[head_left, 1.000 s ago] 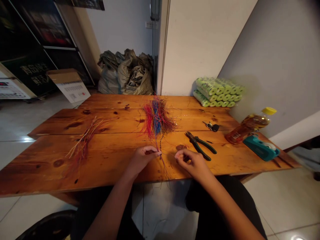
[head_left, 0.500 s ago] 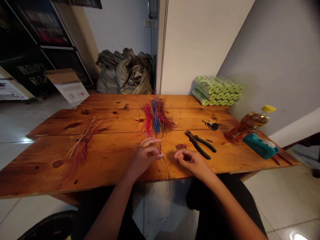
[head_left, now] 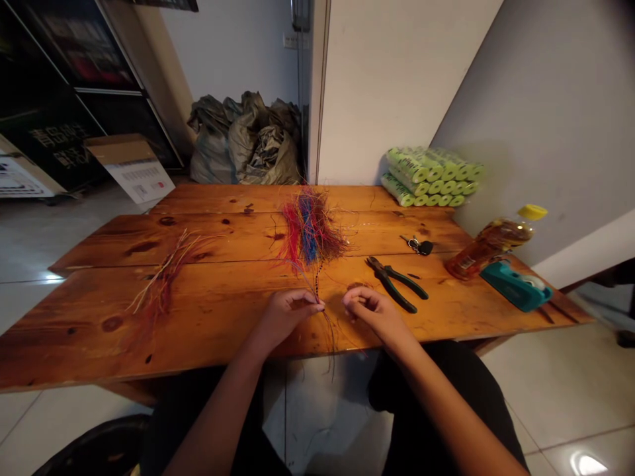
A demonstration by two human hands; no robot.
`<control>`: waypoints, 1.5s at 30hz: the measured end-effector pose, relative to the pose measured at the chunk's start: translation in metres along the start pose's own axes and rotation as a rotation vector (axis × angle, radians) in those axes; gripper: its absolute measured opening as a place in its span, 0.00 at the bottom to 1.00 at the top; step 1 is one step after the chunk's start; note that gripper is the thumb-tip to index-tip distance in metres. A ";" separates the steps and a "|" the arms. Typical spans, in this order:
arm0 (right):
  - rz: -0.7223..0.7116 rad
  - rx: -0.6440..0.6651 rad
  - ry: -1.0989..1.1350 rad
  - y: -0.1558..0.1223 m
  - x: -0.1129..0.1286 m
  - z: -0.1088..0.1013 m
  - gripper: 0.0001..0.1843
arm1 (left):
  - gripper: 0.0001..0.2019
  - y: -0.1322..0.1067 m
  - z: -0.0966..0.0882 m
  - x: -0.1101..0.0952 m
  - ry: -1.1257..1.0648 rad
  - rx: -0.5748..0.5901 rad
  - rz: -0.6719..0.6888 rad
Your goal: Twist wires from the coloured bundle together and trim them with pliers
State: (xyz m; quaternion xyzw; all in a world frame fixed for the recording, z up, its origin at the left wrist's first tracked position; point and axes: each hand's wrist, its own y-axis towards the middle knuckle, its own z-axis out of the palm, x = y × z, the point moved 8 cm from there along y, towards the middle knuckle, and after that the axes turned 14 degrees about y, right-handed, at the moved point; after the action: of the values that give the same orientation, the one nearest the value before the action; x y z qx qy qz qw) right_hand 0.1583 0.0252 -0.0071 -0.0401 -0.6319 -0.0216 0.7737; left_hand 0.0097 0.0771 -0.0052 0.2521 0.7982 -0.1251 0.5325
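Near the table's front edge, my left hand (head_left: 292,314) pinches a thin dark-patterned cord (head_left: 318,283) between thumb and forefinger. Below the pinch, loose strand ends (head_left: 331,340) fan out over the table edge. My right hand (head_left: 371,311) is a short way to the right, thumb and fingertips pressed together; whatever it may hold is too fine to make out. Just beyond the cord lies a tangled bundle of thin red, blue and brown strands (head_left: 310,231). To the right of my right hand are green-handled cutting pliers (head_left: 399,285), jaws pointing away.
On the wooden table (head_left: 238,291) lies a smaller bunch of strands (head_left: 166,277) at left. Keys (head_left: 419,246), a yellow-capped bottle (head_left: 489,248) and a teal tape dispenser (head_left: 516,287) are at right. Green rolls (head_left: 431,178) are stacked at the back.
My left hand's raised fingers have curled in and down while the thumb and forefinger keep their pinch on the cord. My right hand has shifted slightly left and up.
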 end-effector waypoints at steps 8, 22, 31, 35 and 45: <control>0.145 -0.118 0.363 -0.004 -0.013 0.012 0.14 | 0.06 0.000 0.003 -0.006 -0.086 -0.041 -0.025; -0.024 0.004 0.055 0.007 -0.014 0.022 0.13 | 0.17 0.000 0.009 0.001 -0.221 -0.057 -0.095; -0.280 -0.059 -0.315 0.002 0.013 0.027 0.06 | 0.12 -0.002 0.015 0.016 -0.274 -0.078 -0.223; -0.302 -0.022 -0.371 0.004 0.015 0.030 0.04 | 0.11 -0.002 0.015 0.015 -0.264 -0.090 -0.205; 0.253 0.034 0.355 0.003 -0.026 0.016 0.12 | 0.09 -0.002 0.015 0.002 -0.310 0.060 -0.121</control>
State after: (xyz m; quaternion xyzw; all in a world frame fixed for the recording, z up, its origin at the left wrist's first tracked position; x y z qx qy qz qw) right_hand 0.1377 0.0291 -0.0290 -0.1015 -0.4760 0.0796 0.8699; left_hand 0.0199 0.0691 -0.0132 0.1971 0.7162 -0.2181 0.6330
